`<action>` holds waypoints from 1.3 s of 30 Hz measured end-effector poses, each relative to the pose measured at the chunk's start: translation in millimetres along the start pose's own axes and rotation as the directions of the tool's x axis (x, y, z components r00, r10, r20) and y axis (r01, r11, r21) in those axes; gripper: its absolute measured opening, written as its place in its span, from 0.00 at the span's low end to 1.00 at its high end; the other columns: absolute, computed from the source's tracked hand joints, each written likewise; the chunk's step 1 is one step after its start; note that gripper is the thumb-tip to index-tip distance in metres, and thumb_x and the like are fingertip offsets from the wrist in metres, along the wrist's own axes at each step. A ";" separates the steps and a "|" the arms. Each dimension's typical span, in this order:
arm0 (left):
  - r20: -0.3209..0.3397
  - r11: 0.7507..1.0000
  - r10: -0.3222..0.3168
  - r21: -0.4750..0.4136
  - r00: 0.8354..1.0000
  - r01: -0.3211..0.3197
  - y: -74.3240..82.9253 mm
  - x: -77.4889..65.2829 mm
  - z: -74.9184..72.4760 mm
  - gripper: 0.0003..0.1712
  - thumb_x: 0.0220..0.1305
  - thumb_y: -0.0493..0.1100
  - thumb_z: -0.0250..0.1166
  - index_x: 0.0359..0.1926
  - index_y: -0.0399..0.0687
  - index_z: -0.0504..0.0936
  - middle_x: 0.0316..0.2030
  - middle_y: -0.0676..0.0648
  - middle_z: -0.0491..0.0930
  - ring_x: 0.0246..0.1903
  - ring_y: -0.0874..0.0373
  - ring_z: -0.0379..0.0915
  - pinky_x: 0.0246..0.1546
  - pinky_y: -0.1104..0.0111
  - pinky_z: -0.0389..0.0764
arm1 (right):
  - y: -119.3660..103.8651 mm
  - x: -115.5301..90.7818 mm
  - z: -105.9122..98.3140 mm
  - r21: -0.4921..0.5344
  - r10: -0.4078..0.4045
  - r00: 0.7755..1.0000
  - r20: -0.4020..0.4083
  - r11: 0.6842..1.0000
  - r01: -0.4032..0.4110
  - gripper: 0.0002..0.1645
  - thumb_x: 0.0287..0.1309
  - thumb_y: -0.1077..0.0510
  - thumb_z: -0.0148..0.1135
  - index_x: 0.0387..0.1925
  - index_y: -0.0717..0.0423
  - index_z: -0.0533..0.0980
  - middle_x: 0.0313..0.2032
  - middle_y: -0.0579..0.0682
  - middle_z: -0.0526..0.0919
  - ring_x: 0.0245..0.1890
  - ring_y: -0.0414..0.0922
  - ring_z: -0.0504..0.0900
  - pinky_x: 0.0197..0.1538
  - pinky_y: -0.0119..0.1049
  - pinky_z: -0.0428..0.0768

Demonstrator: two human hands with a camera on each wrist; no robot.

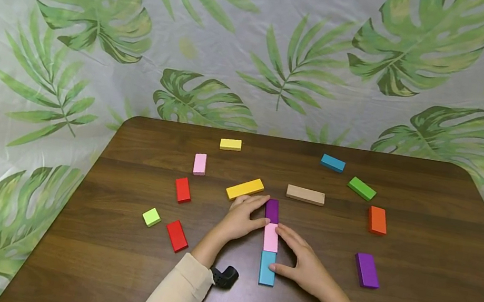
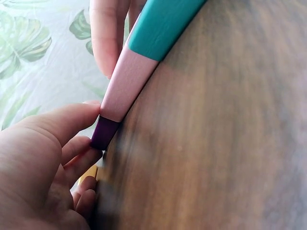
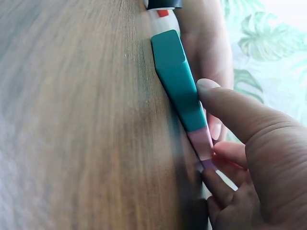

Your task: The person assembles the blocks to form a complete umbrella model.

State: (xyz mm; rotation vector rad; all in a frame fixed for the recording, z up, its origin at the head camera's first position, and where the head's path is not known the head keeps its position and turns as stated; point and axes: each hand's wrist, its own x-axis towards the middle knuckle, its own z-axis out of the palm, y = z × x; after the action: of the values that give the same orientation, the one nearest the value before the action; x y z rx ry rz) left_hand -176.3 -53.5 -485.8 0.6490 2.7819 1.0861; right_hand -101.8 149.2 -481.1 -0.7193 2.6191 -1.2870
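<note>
Three wooden blocks lie end to end in a straight row on the table: a dark purple block (image 1: 272, 210) at the far end, a pink block (image 1: 270, 241) in the middle and a blue block (image 1: 266, 275) nearest me. Along the row's left side, my left hand (image 1: 239, 220) has its thumb by the purple-pink joint and its fingertips at the purple block. My right hand (image 1: 309, 266) is on the other side, thumb touching the blue block and fingertips beside the pink one. In the right wrist view, the blue block (image 3: 178, 86) shows its near end.
Left of the row lie two red blocks (image 1: 177, 236), a lime block (image 1: 151, 217), a light pink block (image 1: 199, 164) and yellow blocks (image 1: 244, 189). Beyond and right are a beige block (image 1: 305, 195), blue (image 1: 333, 163), green (image 1: 361, 188), orange (image 1: 377, 220) and purple (image 1: 366, 271) blocks.
</note>
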 end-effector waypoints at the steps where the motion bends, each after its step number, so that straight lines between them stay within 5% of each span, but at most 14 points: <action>1: 0.001 1.000 -0.002 -0.001 1.000 0.002 -0.1 0.0 0.0 0.34 0.57 0.53 0.61 0.64 0.51 0.64 0.60 0.52 0.64 0.58 0.53 0.54 0.57 0.59 0.54 | 0.0 -0.2 0.0 -0.004 0.001 1.000 0.000 1.000 -0.001 0.47 0.45 0.45 0.68 0.64 0.55 0.59 0.64 0.54 0.58 0.62 0.55 0.56 0.56 0.59 0.57; 39: 0.024 1.000 -0.003 -0.027 1.000 0.004 0.0 -0.2 -1.6 0.39 0.52 0.57 0.64 0.64 0.52 0.64 0.61 0.54 0.63 0.57 0.55 0.54 0.57 0.59 0.54 | 2.4 9.7 -9.2 -0.082 -0.008 0.999 0.050 0.997 0.012 0.53 0.41 0.42 0.69 0.66 0.54 0.56 0.65 0.54 0.56 0.62 0.54 0.57 0.54 0.63 0.54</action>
State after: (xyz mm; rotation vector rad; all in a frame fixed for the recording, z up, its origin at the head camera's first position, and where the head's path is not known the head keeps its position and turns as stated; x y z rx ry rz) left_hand -176.5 -54.6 -484.7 0.6493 2.7422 1.1062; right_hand -114.1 152.4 -476.3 -0.7672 2.6454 -1.1543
